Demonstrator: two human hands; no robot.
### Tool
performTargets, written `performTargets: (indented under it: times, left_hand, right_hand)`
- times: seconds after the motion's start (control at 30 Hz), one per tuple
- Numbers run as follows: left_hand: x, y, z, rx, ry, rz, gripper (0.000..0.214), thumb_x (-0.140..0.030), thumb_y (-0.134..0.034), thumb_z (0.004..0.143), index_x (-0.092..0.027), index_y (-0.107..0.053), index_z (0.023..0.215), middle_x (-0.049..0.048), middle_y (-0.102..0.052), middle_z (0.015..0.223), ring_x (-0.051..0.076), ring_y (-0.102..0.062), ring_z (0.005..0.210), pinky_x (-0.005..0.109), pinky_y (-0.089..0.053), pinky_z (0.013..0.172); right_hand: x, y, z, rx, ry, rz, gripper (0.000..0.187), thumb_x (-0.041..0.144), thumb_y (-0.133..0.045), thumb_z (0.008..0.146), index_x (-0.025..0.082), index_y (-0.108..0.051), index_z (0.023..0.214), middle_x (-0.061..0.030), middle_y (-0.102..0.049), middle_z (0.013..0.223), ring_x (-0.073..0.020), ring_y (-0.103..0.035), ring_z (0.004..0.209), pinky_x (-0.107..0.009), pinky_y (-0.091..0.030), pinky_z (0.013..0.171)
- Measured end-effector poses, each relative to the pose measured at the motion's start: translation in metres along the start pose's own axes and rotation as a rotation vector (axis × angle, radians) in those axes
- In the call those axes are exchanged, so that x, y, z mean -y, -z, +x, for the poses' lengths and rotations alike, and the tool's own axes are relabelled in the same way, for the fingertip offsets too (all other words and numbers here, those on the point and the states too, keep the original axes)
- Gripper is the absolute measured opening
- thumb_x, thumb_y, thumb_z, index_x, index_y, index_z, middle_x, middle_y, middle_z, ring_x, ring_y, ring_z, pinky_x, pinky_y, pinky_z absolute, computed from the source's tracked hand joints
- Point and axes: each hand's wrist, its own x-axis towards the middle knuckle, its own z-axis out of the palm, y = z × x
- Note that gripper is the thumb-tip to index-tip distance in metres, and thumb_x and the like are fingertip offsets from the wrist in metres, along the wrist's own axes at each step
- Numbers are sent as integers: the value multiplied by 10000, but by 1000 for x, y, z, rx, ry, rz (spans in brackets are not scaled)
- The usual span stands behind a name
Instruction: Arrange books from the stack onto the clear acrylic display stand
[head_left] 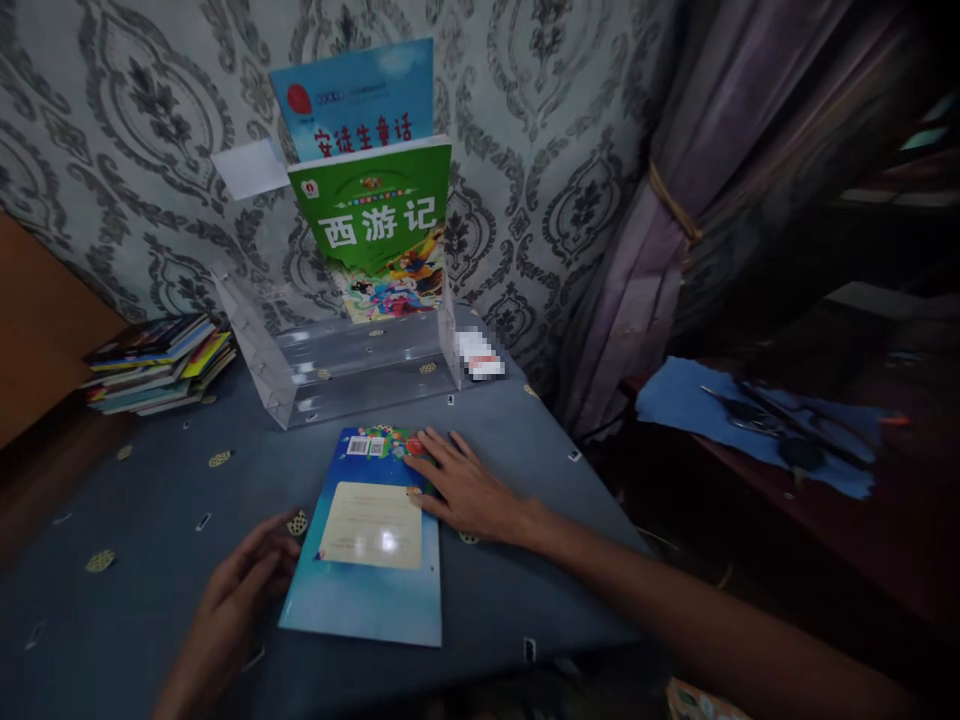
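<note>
A table [525, 450] bears a clear rack [352, 372] and, in front of it, a blue book [367, 595] lying flat, back cover up.
The rack holds a green book [375, 225] upright, with a light-blue book [360, 95] behind it; a pile of books [161, 365] lies left of the rack. The right hand [465, 490] rests with fingers spread on the blue book's upper right side. The left hand [251, 575], loosely open and half-curled, is by its left edge, perhaps touching; the dim view leaves this unclear.
</note>
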Motion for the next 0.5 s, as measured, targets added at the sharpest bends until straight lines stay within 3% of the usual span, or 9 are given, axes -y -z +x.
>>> performTargets:
  times: [0.1,0.17,0.27,0.4,0.5]
  left_hand:
    - [4,-7,-13,102,55,-138,643,-573,-837,650,-249,-721,1193,78,-743,1054,261,-713,932,311,-602,776]
    - [6,-12,-20,151,-4,-123,596,-561,-823,679,-255,-736,1183,105,-722,1179,300,-696,1056,340,-597,852]
    - [4,-21,-25,137,-269,58,476,-497,-787,732,-246,-767,1136,122,-686,1244,324,-653,1164,336,-580,904]
    - [-4,-32,-15,21,-677,440,388,-367,-623,871,-295,-716,1241,92,-686,1159,282,-677,1081,352,-588,853]
    - [-12,-36,5,-79,-832,575,415,-343,-579,918,-301,-636,1327,94,-689,1182,293,-684,1071,422,-589,844]
  right_hand:
    - [0,3,-1,-1,6,40,550,452,-448,1031,155,-468,1492,-221,-316,1622,-350,-212,1538,-610,-184,1220]
    - [-1,4,-2,-8,13,63,560,449,-473,1020,167,-452,1504,-209,-326,1621,-347,-223,1535,-608,-176,1222]
    - [-4,6,-2,-4,13,91,584,442,-498,1008,165,-429,1517,-209,-334,1617,-344,-234,1532,-596,-186,1221]
    - [-7,2,-3,-38,13,121,593,467,-504,999,164,-443,1505,-211,-348,1609,-343,-254,1525,-601,-201,1211]
    - [-12,-3,-3,-82,32,146,567,467,-497,998,185,-465,1489,-194,-371,1602,-329,-276,1517,-598,-201,1211]
